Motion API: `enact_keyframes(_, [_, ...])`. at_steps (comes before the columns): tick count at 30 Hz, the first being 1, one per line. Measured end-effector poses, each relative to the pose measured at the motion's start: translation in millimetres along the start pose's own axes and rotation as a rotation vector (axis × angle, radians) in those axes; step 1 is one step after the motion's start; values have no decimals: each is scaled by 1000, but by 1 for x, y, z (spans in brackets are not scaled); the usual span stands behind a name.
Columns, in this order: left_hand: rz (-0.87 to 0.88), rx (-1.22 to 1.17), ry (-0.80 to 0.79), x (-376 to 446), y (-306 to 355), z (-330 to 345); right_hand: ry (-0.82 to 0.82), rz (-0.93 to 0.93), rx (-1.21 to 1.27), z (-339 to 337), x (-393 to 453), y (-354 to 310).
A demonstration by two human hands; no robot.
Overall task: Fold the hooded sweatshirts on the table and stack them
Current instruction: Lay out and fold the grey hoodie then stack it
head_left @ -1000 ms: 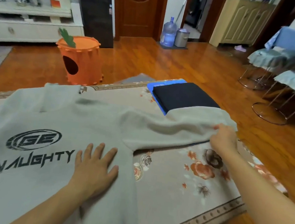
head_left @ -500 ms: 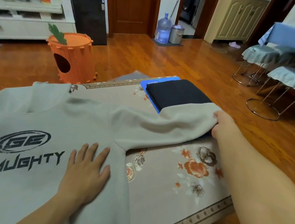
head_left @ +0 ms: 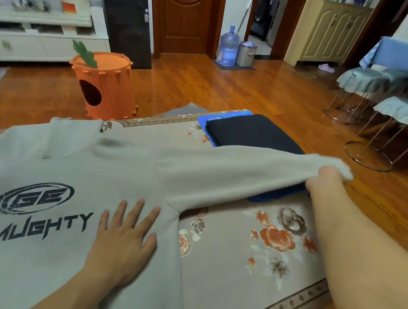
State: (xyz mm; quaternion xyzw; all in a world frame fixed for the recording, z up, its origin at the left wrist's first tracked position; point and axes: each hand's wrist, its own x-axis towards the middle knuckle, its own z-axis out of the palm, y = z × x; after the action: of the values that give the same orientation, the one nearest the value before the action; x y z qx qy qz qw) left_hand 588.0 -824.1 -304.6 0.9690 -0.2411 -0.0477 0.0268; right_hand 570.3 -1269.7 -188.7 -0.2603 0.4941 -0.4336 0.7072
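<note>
With the left hand (head_left: 121,241) pressing flat, fingers spread, on the grey sweatshirt (head_left: 74,165), the right hand (head_left: 327,178), gripping the sleeve cuff (head_left: 336,167) at 2 o'clock, should fold it across toward 9 o'clock, keeping it taut.

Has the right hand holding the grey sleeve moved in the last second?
Yes. The right hand has lifted the sleeve end off the table, up and outward past the folded black garment.

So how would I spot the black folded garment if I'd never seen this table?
Find the table with its flowered cloth, then its far right corner. The black folded garment lies there on a blue one; unlike the spread grey sweatshirt, it is a neat dark rectangle.
</note>
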Motion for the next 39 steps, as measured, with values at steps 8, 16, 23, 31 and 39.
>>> enact_keyframes(8, [-29,38,-102,3,4,-9,-555,-1044,-1240,14,-100,111])
enact_keyframes(16, [-1,-150,-125,-92,-40,-33,-813,-1041,-2117,-46,-149,184])
enact_keyframes(23, [-494,-133,348,-313,-171,36,-870,-959,-1658,-188,-246,162])
enact_keyframes(31, [-1182,-555,659,-368,-216,34,-673,-676,-1272,-302,-298,178])
enact_keyframes(39, [-1296,-899,543,-394,-234,28,-709,-511,-1032,-296,-308,146])
